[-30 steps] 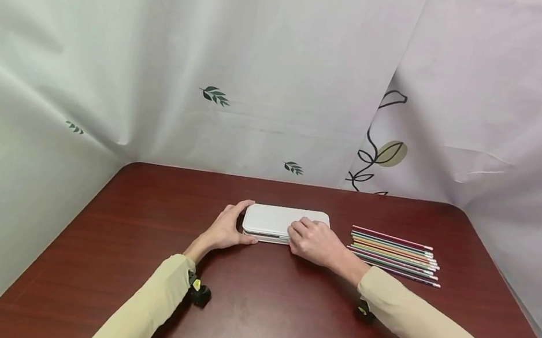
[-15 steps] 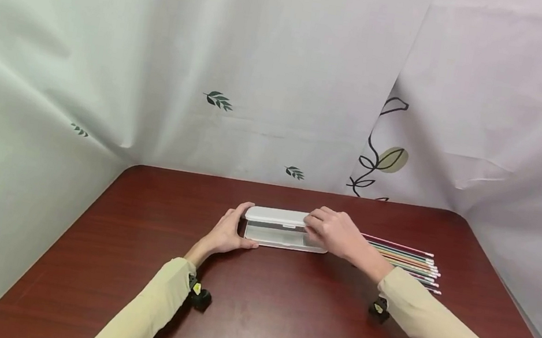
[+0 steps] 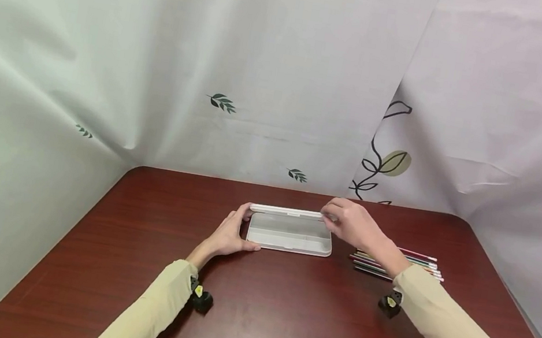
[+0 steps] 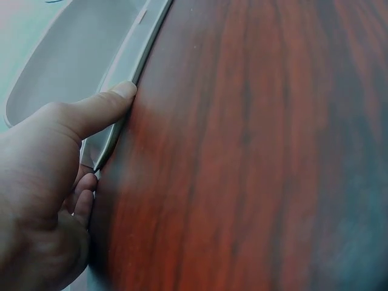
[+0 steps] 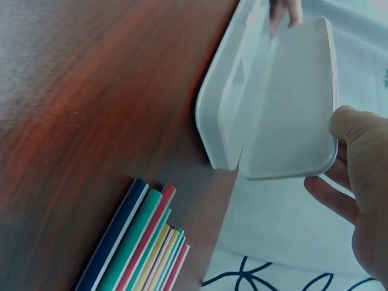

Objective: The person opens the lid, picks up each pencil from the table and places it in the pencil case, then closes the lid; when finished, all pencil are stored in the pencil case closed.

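Observation:
A white pencil case (image 3: 275,241) lies on the table with its lid (image 5: 291,115) raised nearly upright along the back edge. Inside, a low divider separates its bare compartments. My left hand (image 3: 225,236) grips the case's left end, thumb along the front rim (image 4: 127,91) and the other fingers round the side. At the lid's right corner, my right hand (image 3: 354,226) pinches the edge between thumb and fingers, as the right wrist view shows. Just to the right lies a row of several coloured pencils (image 5: 139,233), partly hidden by my right forearm in the head view.
The dark red wooden table (image 3: 276,310) ends at a pale hanging sheet (image 3: 274,76) printed with leaves, which closes in the back and both sides. A small black device (image 3: 201,300) is strapped at the left wrist, another (image 3: 390,303) at the right.
The lid has swung up and back from almost closed to nearly upright, lifted by my right hand, which moved right and away. My left hand has stayed at the case's left end.

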The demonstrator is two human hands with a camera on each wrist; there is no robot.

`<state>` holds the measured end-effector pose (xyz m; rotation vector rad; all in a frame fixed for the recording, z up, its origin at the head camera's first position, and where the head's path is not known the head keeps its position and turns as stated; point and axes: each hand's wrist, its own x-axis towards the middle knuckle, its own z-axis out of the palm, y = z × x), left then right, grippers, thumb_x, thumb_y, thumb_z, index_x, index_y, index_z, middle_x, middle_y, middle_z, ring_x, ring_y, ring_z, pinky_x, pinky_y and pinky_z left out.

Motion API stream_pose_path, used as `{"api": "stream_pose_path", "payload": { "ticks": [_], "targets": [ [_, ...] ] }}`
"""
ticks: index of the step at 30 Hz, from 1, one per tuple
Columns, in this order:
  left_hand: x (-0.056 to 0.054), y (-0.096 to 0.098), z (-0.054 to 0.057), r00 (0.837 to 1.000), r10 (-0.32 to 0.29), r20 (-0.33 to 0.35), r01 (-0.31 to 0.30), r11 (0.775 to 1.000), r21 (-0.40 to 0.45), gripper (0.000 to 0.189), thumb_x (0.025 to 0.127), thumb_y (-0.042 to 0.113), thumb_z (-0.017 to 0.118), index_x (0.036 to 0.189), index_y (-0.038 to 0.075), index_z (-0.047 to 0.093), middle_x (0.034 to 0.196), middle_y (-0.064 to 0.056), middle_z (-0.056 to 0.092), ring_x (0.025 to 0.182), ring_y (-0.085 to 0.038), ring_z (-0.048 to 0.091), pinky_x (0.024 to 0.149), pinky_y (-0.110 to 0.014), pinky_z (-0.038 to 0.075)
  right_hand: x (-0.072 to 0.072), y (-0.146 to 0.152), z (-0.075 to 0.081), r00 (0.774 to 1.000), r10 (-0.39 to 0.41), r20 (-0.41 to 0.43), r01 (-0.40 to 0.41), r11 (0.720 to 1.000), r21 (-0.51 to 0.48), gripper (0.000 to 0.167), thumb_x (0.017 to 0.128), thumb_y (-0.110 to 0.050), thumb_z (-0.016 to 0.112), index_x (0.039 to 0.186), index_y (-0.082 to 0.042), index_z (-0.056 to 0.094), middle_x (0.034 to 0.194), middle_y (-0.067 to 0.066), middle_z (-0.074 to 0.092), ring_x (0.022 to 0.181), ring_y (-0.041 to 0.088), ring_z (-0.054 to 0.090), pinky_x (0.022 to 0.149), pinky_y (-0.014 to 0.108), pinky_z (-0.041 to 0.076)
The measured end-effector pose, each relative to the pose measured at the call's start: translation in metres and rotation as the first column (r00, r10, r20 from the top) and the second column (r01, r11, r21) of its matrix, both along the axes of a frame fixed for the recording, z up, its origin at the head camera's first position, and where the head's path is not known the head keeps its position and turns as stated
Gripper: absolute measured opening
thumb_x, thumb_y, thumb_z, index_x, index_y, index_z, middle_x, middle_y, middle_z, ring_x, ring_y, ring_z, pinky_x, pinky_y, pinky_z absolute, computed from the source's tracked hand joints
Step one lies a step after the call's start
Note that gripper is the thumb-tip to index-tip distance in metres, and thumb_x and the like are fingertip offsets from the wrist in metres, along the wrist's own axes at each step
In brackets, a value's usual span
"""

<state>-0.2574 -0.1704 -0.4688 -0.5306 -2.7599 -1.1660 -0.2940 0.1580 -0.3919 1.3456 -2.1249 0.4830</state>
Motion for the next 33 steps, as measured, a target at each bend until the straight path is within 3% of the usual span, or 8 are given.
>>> {"api": "stream_pose_path", "payload": {
  "ticks": [16, 24, 33],
  "targets": [
    [0.0, -0.001, -0.001, 0.999, -0.039, -0.029, 0.04, 0.999, 0.029, 0.109, 0.067, 0.019, 0.095, 0.151, 0.008, 0.026, 0.137, -0.007, 0.059, 0.118, -0.028, 0.048, 0.101, -0.046, 0.035, -0.026, 0.004, 0.003, 0.974, -0.06, 0.219, 0.094, 0.985, -0.146, 0.008, 0.082, 0.005, 0.078, 0.087, -0.001, 0.074, 0.084, 0.007, 0.069, 0.073, 0.021, 0.065, 0.064, 0.038, 0.052],
    [0.0, -0.002, -0.001, 0.999, -0.047, -0.024, 0.047, 0.998, 0.032, 0.111, 0.068, 0.02, 0.095, 0.153, 0.009, 0.023, 0.137, -0.006, 0.06, 0.117, -0.028, 0.048, 0.1, -0.047, 0.035, -0.036, 0.003, 0.009, 0.905, -0.164, 0.393, 0.233, 0.963, -0.133, 0.005, 0.088, -0.003, 0.075, 0.092, 0.0, 0.077, 0.09, 0.011, 0.072, 0.079, 0.025, 0.067, 0.067, 0.042, 0.054],
    [0.001, -0.001, 0.0, 0.998, -0.054, -0.031, 0.055, 0.998, 0.027, 0.108, 0.069, 0.02, 0.094, 0.151, 0.007, 0.026, 0.136, -0.007, 0.06, 0.116, -0.028, 0.048, 0.099, -0.047, 0.036, -0.048, 0.004, 0.008, 0.819, -0.237, 0.523, 0.344, 0.932, -0.117, 0.011, 0.093, -0.006, 0.071, 0.099, 0.002, 0.076, 0.097, 0.016, 0.073, 0.083, 0.028, 0.068, 0.068, 0.041, 0.052]
  ]
}}
